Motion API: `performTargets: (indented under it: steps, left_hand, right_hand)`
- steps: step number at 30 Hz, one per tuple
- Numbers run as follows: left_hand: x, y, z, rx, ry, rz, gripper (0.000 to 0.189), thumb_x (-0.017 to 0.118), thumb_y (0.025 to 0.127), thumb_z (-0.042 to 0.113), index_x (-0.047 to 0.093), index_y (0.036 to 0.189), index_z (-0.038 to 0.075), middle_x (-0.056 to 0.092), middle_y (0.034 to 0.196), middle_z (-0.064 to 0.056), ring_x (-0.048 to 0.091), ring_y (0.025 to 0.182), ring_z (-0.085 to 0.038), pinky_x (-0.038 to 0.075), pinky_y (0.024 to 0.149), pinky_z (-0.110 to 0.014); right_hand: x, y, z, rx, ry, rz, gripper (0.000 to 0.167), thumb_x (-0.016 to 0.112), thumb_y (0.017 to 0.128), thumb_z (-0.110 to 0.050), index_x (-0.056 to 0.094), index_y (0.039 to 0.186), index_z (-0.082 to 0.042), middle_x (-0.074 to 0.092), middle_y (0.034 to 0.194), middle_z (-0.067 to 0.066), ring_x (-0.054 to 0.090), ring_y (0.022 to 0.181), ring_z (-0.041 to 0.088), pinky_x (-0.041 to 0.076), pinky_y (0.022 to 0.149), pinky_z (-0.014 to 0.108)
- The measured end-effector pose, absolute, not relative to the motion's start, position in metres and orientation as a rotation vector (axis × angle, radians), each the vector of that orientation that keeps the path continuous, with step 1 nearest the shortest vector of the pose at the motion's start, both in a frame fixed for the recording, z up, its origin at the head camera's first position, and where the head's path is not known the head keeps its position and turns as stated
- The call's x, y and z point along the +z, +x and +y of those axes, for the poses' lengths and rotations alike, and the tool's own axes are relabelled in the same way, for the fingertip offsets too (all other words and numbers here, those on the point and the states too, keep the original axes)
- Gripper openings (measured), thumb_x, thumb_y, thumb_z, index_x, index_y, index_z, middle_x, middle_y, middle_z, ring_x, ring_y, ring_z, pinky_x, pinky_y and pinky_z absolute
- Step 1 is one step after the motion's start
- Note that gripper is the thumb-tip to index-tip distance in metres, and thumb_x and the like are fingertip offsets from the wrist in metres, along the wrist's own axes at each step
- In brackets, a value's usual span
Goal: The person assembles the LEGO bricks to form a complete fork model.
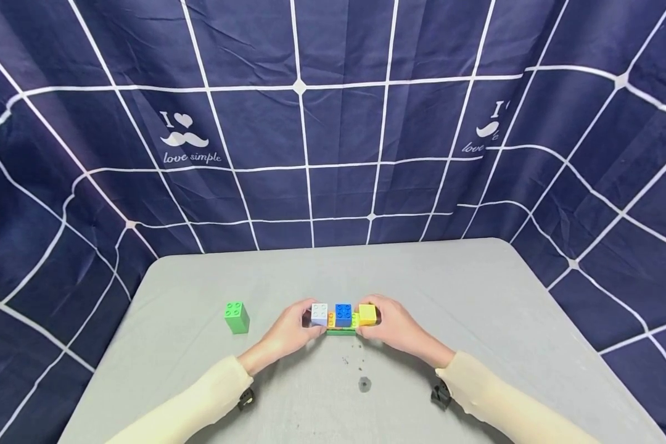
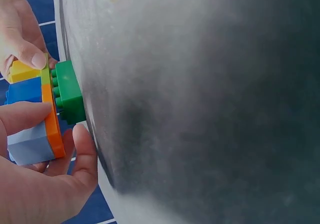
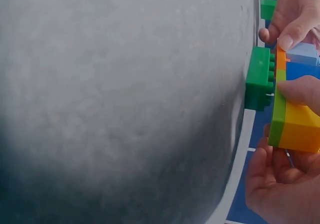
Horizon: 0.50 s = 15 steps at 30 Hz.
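Observation:
My left hand (image 1: 288,330) grips the left end of a row of joined toy bricks, round a light blue brick (image 1: 319,314) and the orange plate (image 2: 54,129) under it. On the right end my right hand (image 1: 395,325) holds a yellow brick (image 1: 368,315) and its lime green plate (image 3: 278,114). Between them a blue brick (image 1: 343,316) bridges the two plates. Directly beneath sits a green brick (image 3: 258,74) on the table, studs up. Both wrist views show a narrow gap between its studs and the plates.
A tall green brick (image 1: 237,318) stands apart to the left on the grey table (image 1: 189,376). Dark specks and a round dark spot (image 1: 364,384) mark the tabletop nearer me. A navy curtain with white lines (image 1: 338,123) surrounds the back and sides.

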State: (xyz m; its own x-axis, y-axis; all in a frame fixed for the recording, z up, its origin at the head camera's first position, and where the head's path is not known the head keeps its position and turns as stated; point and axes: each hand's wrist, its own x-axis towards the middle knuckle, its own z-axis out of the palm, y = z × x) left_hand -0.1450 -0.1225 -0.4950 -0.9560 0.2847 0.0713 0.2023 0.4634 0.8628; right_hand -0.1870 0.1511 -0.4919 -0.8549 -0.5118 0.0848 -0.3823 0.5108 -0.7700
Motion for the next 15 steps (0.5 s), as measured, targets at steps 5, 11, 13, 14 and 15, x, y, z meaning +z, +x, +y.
performTargets:
  steps: [5, 11, 13, 14, 15]
  left_hand:
    - [-0.4947, -0.1469, -0.1223, 1.531, 0.401, 2.576, 0.029, 0.080, 0.094, 0.002, 0.071, 0.121, 0.001, 0.070, 0.102, 0.000, 0.063, 0.092, -0.016, 0.055, 0.083, -0.035]
    - [-0.4950, -0.1503, -0.1226, 1.594, 0.333, 2.500, 0.033, 0.086, 0.088, 0.003, 0.073, 0.118, 0.000, 0.072, 0.101, -0.002, 0.064, 0.091, -0.017, 0.056, 0.080, -0.035]
    - [-0.4956, -0.1517, -0.1221, 1.617, 0.320, 2.470, 0.033, 0.088, 0.087, 0.002, 0.074, 0.117, 0.000, 0.073, 0.101, -0.003, 0.065, 0.091, -0.018, 0.056, 0.079, -0.035]
    - [-0.4959, -0.1524, -0.1216, 1.625, 0.309, 2.457, 0.032, 0.088, 0.087, 0.003, 0.075, 0.115, 0.001, 0.073, 0.100, -0.003, 0.065, 0.090, -0.018, 0.056, 0.079, -0.035]
    - [-0.4958, -0.1530, -0.1213, 1.629, 0.308, 2.453, 0.031, 0.089, 0.086, 0.002, 0.075, 0.114, 0.002, 0.074, 0.100, -0.003, 0.064, 0.090, -0.018, 0.056, 0.078, -0.035]
  right_hand:
    - [-0.4936, -0.1881, 0.1520, -1.253, -0.762, 2.575, 0.033, 0.089, 0.085, -0.012, 0.072, 0.113, -0.011, 0.066, 0.102, -0.001, 0.058, 0.090, 0.018, 0.051, 0.076, 0.032]
    - [-0.4933, -0.1913, 0.1507, -1.216, -0.802, 2.579, 0.031, 0.089, 0.084, -0.012, 0.071, 0.110, -0.012, 0.065, 0.099, -0.002, 0.058, 0.088, 0.018, 0.050, 0.075, 0.032]
    - [-0.4935, -0.1917, 0.1503, -1.216, -0.801, 2.569, 0.031, 0.090, 0.084, -0.013, 0.071, 0.109, -0.013, 0.064, 0.098, -0.003, 0.058, 0.088, 0.018, 0.050, 0.075, 0.033]
    - [-0.4936, -0.1917, 0.1500, -1.214, -0.796, 2.567, 0.030, 0.090, 0.085, -0.014, 0.072, 0.109, -0.014, 0.064, 0.098, -0.003, 0.058, 0.088, 0.018, 0.050, 0.075, 0.033]
    - [-0.4936, -0.1919, 0.1497, -1.217, -0.791, 2.563, 0.030, 0.090, 0.085, -0.015, 0.072, 0.109, -0.015, 0.065, 0.099, -0.003, 0.058, 0.088, 0.018, 0.050, 0.075, 0.033]
